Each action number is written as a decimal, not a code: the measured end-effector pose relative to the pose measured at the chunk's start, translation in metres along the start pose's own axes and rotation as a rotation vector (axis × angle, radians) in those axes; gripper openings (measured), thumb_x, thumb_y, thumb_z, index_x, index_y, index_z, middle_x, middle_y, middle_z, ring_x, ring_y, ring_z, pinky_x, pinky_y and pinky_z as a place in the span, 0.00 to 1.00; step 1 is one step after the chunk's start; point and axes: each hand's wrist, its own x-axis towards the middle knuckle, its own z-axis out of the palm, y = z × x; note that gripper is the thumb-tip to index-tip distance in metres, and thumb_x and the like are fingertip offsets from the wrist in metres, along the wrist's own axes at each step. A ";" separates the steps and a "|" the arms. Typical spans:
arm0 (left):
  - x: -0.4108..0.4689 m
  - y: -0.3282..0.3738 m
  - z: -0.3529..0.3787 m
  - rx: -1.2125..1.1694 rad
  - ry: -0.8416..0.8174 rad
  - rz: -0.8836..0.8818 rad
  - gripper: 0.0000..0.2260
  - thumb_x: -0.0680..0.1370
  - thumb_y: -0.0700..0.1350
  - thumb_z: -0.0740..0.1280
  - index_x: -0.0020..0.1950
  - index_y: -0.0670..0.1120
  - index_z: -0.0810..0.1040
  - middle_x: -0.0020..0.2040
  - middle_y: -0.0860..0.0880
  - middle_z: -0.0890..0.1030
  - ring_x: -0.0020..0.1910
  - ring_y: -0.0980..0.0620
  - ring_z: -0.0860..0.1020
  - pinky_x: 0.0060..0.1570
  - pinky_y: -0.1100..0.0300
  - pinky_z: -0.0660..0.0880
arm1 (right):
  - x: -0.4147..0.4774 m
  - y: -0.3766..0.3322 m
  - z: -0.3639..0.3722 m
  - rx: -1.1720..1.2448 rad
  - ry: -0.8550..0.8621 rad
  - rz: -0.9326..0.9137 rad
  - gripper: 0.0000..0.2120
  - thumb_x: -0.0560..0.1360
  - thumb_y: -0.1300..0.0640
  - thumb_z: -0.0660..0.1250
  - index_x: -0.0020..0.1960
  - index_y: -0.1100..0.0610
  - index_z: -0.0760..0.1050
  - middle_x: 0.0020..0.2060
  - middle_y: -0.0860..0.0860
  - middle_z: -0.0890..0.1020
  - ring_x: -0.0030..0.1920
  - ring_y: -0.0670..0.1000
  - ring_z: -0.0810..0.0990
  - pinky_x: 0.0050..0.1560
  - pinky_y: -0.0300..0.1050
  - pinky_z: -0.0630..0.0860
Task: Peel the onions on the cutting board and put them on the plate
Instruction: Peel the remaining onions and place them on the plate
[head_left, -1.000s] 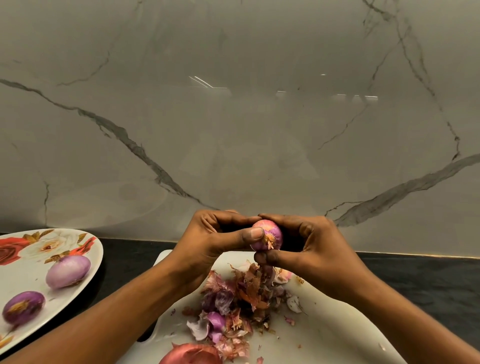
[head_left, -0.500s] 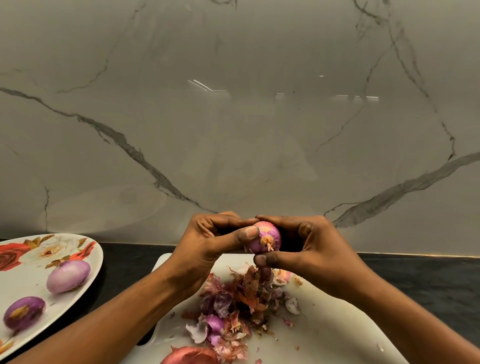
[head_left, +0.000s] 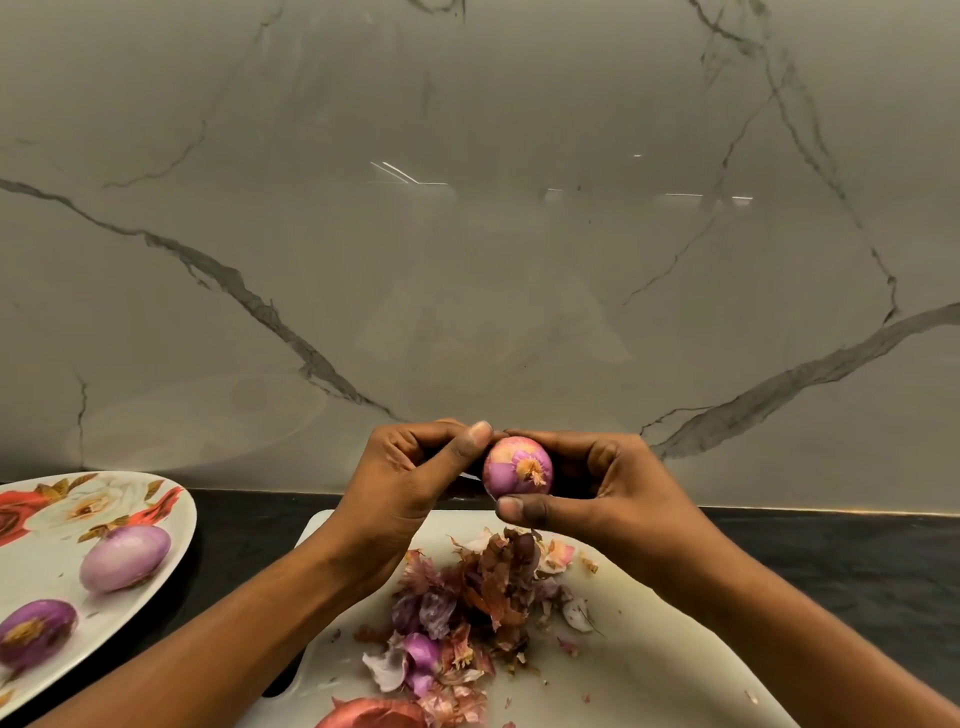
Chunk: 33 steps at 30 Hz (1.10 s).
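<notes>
Facing the camera root-end first, the held onion (head_left: 517, 470) is hovering above the cutting board (head_left: 649, 665), the right hand (head_left: 618, 488) pinching it thumb-below, the left hand (head_left: 405, 478) gripping its upper left. The plate (head_left: 31, 566), left, is carrying two peeled onions (head_left: 124, 558). Loose peelings (head_left: 467, 608) and an unpeeled onion (head_left: 374, 717) are lying on the board.

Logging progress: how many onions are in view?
4: pale onion, purple onion on the plate; held onion in left hand and right hand; unpeeled onion on cutting board, cropped. Others may be hidden.
</notes>
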 end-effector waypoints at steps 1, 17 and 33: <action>0.000 0.000 0.000 -0.021 -0.023 -0.002 0.13 0.76 0.50 0.71 0.52 0.43 0.89 0.51 0.40 0.87 0.53 0.41 0.86 0.51 0.54 0.84 | 0.000 0.000 -0.001 0.018 0.020 -0.006 0.24 0.69 0.65 0.80 0.63 0.54 0.83 0.53 0.51 0.89 0.56 0.52 0.88 0.55 0.43 0.84; 0.003 -0.003 -0.006 -0.093 -0.031 0.073 0.12 0.74 0.44 0.75 0.54 0.37 0.88 0.49 0.38 0.83 0.52 0.38 0.84 0.55 0.50 0.83 | 0.001 -0.003 -0.006 0.228 -0.029 0.083 0.20 0.71 0.63 0.77 0.63 0.56 0.84 0.54 0.59 0.88 0.53 0.57 0.87 0.55 0.45 0.83; 0.007 -0.001 -0.010 0.031 0.134 0.058 0.10 0.71 0.42 0.77 0.50 0.40 0.88 0.45 0.40 0.88 0.43 0.45 0.85 0.44 0.55 0.84 | 0.004 -0.002 -0.010 0.283 -0.018 0.153 0.28 0.68 0.63 0.79 0.67 0.57 0.77 0.52 0.58 0.87 0.50 0.61 0.87 0.47 0.45 0.85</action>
